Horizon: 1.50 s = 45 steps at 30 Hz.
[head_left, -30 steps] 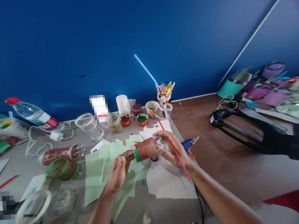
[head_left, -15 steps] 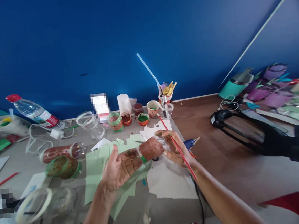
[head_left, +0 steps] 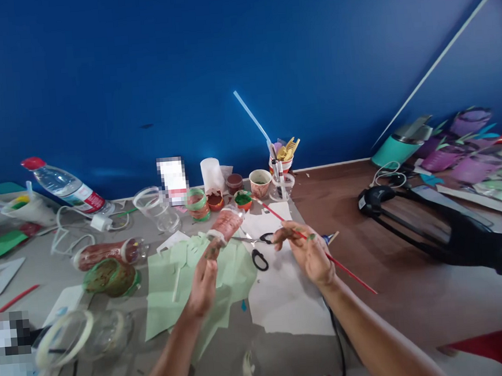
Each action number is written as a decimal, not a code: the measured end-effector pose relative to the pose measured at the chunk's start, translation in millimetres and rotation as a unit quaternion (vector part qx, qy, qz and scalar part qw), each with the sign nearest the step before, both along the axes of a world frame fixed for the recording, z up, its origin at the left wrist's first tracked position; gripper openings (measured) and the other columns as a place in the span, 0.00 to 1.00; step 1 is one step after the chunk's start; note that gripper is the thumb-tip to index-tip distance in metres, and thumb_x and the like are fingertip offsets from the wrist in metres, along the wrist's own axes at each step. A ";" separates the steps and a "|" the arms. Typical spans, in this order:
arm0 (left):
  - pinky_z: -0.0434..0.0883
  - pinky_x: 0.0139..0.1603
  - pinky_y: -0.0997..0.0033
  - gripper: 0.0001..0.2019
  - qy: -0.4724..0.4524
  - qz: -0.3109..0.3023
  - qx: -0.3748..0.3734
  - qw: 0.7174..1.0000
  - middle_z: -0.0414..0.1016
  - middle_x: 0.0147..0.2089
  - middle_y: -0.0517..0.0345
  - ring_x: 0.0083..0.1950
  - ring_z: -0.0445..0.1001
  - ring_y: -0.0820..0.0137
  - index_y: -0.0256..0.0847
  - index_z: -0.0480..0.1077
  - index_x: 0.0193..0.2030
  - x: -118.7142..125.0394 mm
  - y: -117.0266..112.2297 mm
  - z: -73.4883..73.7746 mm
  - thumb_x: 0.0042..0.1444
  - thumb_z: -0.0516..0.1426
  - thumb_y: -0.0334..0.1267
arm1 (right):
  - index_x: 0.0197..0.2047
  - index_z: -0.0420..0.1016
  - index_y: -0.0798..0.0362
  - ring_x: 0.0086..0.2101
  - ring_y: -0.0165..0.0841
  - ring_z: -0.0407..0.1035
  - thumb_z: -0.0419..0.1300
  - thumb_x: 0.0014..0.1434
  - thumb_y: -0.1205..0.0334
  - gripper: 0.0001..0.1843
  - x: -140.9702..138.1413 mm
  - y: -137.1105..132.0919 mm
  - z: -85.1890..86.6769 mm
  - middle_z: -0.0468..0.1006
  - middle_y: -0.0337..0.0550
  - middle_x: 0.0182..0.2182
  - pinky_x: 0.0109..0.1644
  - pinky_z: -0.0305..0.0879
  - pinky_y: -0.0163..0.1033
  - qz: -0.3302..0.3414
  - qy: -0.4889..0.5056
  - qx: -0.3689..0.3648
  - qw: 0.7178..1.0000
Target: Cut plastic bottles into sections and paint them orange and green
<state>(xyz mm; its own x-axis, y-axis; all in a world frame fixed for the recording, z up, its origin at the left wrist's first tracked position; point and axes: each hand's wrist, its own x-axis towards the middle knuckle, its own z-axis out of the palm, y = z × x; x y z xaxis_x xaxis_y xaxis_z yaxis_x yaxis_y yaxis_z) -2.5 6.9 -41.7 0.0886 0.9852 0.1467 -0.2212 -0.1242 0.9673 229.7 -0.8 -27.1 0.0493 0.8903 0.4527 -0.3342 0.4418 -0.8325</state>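
My left hand (head_left: 203,278) grips the cut end of a brown-painted plastic bottle piece (head_left: 224,223) and holds it tilted up above the table. My right hand (head_left: 309,253) pinches a long red paintbrush (head_left: 321,251). The brush tip points toward a small cup of green paint (head_left: 243,199). Black-handled scissors (head_left: 258,251) lie on white paper (head_left: 285,292) between my hands. Pale green paper cut-outs (head_left: 175,275) lie under my left hand.
Paint cups (head_left: 260,182), a pot of tools (head_left: 281,162), a water bottle (head_left: 66,188), clear cut bottle parts (head_left: 157,210) and a painted bottle (head_left: 104,254) crowd the grey table (head_left: 230,369). A blue glue gun (head_left: 327,239) sits at its right edge. A black frame (head_left: 445,225) lies on the floor.
My right hand let go of the painted bottle piece and turned the brush toward the paint cups. My left hand now holds the piece alone and has raised it, uncovering the scissors.
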 end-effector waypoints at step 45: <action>0.46 0.67 0.35 0.37 0.446 0.011 0.323 0.835 0.71 0.56 0.36 0.61 0.67 0.45 0.38 0.59 0.63 -3.4 4.3 -26.1 0.51 0.58 0.59 | 0.38 0.75 0.55 0.21 0.33 0.71 0.56 0.62 0.49 0.17 -11.2 -4.4 5.6 0.79 0.43 0.22 0.23 0.65 0.37 0.042 0.004 -0.134 0.990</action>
